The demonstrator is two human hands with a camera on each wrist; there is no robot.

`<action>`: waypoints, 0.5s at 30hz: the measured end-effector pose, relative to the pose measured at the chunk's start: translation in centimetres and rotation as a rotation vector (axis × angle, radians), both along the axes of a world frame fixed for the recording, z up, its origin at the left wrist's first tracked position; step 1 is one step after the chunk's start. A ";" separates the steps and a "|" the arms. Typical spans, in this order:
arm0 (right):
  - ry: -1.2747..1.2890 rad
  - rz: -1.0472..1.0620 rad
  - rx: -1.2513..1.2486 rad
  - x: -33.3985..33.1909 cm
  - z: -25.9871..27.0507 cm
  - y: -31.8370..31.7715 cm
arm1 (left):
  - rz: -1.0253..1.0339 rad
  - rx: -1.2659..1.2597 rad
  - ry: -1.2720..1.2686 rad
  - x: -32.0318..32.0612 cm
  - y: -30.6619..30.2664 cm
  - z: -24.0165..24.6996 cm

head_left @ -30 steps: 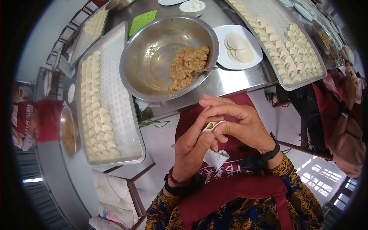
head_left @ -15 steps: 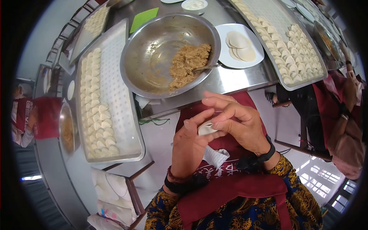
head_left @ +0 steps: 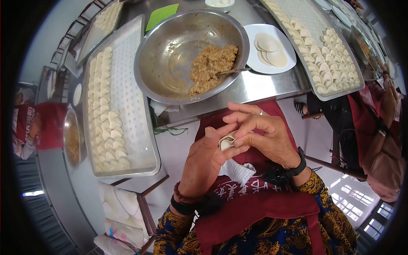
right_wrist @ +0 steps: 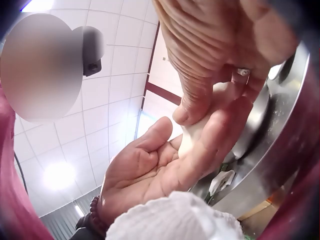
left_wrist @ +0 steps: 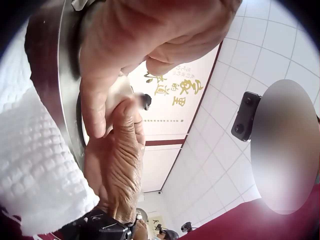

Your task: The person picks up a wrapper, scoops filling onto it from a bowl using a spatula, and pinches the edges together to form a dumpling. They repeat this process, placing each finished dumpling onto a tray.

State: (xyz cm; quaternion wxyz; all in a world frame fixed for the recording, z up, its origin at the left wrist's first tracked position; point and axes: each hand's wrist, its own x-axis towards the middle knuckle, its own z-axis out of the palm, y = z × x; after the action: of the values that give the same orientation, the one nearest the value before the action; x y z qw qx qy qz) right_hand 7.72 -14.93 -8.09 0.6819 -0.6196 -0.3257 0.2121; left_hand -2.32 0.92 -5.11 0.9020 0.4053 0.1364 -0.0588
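A folded white dough wrapper [head_left: 226, 143] lies against the fingers of my left hand [head_left: 199, 159], whose thumb stands up away from it. My right hand [head_left: 267, 136] pinches the wrapper's edge with thumb and fingertips. From the left wrist view, the dough [left_wrist: 118, 95] shows between both hands, the right thumb pressed on it. In the right wrist view the dough [right_wrist: 192, 137] rests along the left fingers, which look relaxed and slightly bent. Some filling seems visible at the wrapper's opening. Much of the dough is hidden by fingers.
Ahead stand a steel bowl [head_left: 165, 51] of filling [head_left: 212, 68] with a utensil, and a white plate [head_left: 287, 63] holding round wrappers [head_left: 274, 53]. Dumpling trays flank them at left [head_left: 134, 106] and right [head_left: 327, 95]. A green mat [head_left: 161, 16] lies behind. Other people stand either side.
The left thumb has lifted off the dough and moved away from it. The right hand stays pinching the edge. The bowl and plate sit slightly higher and further right in the head view.
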 end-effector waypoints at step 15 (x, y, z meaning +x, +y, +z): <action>0.111 -0.033 0.049 -1.0 0.5 0.4 | -0.070 -0.151 0.078 0.5 0.5 -0.6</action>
State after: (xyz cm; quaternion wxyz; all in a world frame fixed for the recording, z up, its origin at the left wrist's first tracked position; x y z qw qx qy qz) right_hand 6.71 -14.55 -7.60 0.7174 -0.5952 -0.2821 0.2269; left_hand -1.78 1.37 -5.75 0.9215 0.3379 0.1522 -0.1160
